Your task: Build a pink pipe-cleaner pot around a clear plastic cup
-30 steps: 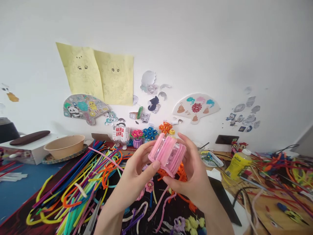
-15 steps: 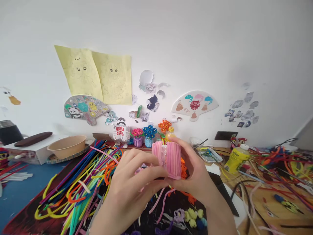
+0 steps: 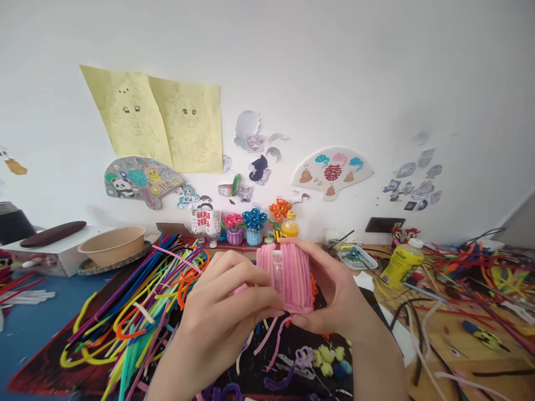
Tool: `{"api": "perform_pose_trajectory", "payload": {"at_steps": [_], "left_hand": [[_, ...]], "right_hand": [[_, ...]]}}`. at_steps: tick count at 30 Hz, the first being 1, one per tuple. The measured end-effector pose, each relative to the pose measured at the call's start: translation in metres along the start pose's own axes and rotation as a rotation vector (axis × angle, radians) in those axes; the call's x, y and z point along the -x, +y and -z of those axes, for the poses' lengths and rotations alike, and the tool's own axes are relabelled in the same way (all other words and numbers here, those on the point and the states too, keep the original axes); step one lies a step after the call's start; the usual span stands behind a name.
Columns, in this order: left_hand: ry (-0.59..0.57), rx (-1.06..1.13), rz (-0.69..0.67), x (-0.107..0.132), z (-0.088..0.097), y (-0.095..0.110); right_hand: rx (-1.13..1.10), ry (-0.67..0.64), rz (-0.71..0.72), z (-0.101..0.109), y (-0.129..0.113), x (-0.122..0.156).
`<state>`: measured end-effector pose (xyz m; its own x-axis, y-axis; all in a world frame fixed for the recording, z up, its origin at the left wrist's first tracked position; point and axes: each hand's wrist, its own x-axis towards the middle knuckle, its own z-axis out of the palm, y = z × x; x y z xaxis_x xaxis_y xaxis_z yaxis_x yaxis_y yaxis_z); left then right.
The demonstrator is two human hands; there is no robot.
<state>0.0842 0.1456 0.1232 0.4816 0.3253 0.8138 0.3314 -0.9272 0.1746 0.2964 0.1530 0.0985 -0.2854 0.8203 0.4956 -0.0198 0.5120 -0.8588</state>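
A clear plastic cup or bottle piece wrapped in upright pink pipe cleaners (image 3: 297, 275) is held up in front of me. A strip of bare clear plastic shows between the pink rows. Around its right side curls my right hand (image 3: 330, 284), thumb beneath and fingers behind. My left hand (image 3: 234, 303) pinches at the left and lower edge of the pink piece; what lies behind its fingers is mostly hidden. Two loose pink pipe cleaner ends (image 3: 276, 342) hang below it.
Many coloured pipe cleaners (image 3: 137, 312) lie at left. Potted pipe cleaner flowers (image 3: 254, 223) stand by the wall. A yellow bottle (image 3: 402, 264) and a white tray (image 3: 357, 259) are at right, with small pliers (image 3: 487, 337). Pipe cleaner flowers (image 3: 328, 359) lie below my hands.
The pink-wrapped piece has turned slightly, showing more of the clear strip. My right thumb has shifted lower along its bottom edge. The camera view has moved a little.
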Motion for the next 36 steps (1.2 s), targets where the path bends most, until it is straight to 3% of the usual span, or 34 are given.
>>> {"api": "perform_pose_trajectory", "payload": {"at_steps": [10, 17, 27, 36], "left_hand": [[0.003, 0.025, -0.037, 0.0, 0.003, 0.004], [0.121, -0.071, -0.016, -0.001, 0.004, 0.006], [0.044, 0.012, -0.042, 0.0, 0.004, 0.009], [0.044, 0.043, -0.035, 0.0, 0.005, 0.01]], "right_hand": [[-0.142, -0.049, 0.048, -0.003, 0.008, -0.001], [-0.114, 0.021, 0.102, -0.002, 0.008, -0.001], [-0.131, -0.008, 0.139, -0.002, 0.011, 0.005], [-0.118, -0.015, 0.15, -0.002, 0.008, 0.003]]}}
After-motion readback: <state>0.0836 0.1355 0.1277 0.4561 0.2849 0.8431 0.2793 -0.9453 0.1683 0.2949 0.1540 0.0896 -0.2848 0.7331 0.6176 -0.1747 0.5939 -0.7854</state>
